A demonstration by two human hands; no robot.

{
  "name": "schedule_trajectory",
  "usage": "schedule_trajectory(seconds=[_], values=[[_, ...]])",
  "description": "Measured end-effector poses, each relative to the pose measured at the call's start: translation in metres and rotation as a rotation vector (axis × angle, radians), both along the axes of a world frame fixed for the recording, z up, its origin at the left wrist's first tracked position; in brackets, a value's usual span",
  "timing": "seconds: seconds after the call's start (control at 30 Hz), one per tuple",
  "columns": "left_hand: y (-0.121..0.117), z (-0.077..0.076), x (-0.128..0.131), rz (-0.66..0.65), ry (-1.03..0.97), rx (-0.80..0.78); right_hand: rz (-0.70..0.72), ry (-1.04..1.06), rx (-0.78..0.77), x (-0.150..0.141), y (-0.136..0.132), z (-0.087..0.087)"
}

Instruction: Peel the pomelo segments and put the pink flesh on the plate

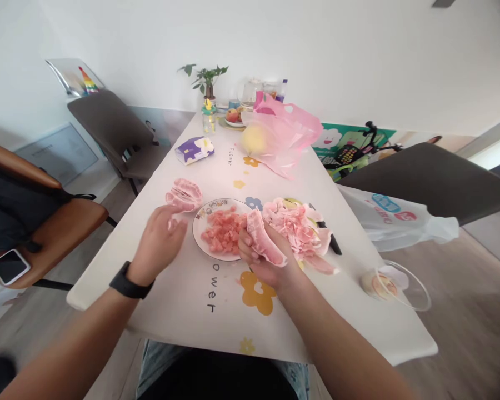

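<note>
A pomelo segment [264, 240] with pale pink membrane is gripped in my right hand [270, 266], over the right rim of a round plate [200, 240]. Peeled pink pomelo flesh [224, 229] is heaped on that plate. My left hand [160, 239], wearing a black watch, hovers left of the plate with its fingers loosely curled and thumb apart. Just beyond its fingertips lies a larger piece of peeled pomelo [184, 194]; whether they touch it is unclear. Right of the plate, a pile of pomelo membranes and peel [294, 225] partly covers a black-handled knife [335, 244].
A purple and white tissue pack [194, 150] lies farther back. A pink plastic bag [289, 133] with a yellow fruit stands at the back right. A clear plastic container [394, 284] sits near the right edge. Chairs [112, 130] flank the white table [170, 316].
</note>
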State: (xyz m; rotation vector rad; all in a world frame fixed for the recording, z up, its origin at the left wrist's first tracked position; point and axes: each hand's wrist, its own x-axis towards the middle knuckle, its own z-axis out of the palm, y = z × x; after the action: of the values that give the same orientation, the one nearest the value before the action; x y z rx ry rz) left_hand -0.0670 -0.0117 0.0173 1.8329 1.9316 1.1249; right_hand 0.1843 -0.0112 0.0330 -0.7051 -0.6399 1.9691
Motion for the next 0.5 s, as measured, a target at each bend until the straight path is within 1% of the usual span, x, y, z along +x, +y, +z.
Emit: schedule_trajectory(seconds=[0.03, 0.07, 0.13, 0.17, 0.2, 0.23, 0.3, 0.33, 0.37, 0.43, 0.47, 0.5], values=[[-0.004, 0.006, 0.015, -0.069, -0.109, -0.033, -0.042, -0.046, 0.017, -0.003, 0.001, -0.001], [-0.008, 0.012, 0.031, -0.152, -0.237, -0.116, -0.093, -0.108, 0.038, -0.007, 0.001, -0.002], [-0.011, 0.021, 0.062, -0.418, -0.509, -0.406, -0.189, -0.249, 0.081, -0.013, 0.001, -0.005], [-0.010, 0.024, 0.076, -0.506, -0.649, -0.533, -0.223, -0.308, 0.094, -0.015, 0.002, -0.007], [-0.009, 0.024, 0.088, -0.536, -0.772, -0.624, -0.242, -0.356, 0.102, -0.015, 0.002, -0.008], [-0.006, 0.023, 0.097, -0.521, -0.886, -0.664, -0.250, -0.403, 0.111, -0.014, 0.003, -0.010], [-0.001, 0.018, 0.108, -0.538, -1.066, -0.672, -0.283, -0.537, 0.179, -0.008, 0.005, -0.012], [0.001, 0.014, 0.111, -0.576, -1.103, -0.662, -0.326, -0.637, 0.253, -0.003, 0.006, -0.012], [0.002, 0.011, 0.112, -0.614, -1.124, -0.641, -0.385, -0.745, 0.343, 0.003, 0.007, -0.012], [0.003, 0.004, 0.112, -0.647, -1.123, -0.577, -0.493, -0.918, 0.501, 0.014, 0.007, -0.009], [0.003, 0.002, 0.111, -0.641, -1.106, -0.536, -0.511, -0.973, 0.544, 0.020, 0.007, -0.007], [0.003, 0.000, 0.111, -0.626, -1.082, -0.493, -0.495, -1.014, 0.562, 0.024, 0.006, -0.005]])
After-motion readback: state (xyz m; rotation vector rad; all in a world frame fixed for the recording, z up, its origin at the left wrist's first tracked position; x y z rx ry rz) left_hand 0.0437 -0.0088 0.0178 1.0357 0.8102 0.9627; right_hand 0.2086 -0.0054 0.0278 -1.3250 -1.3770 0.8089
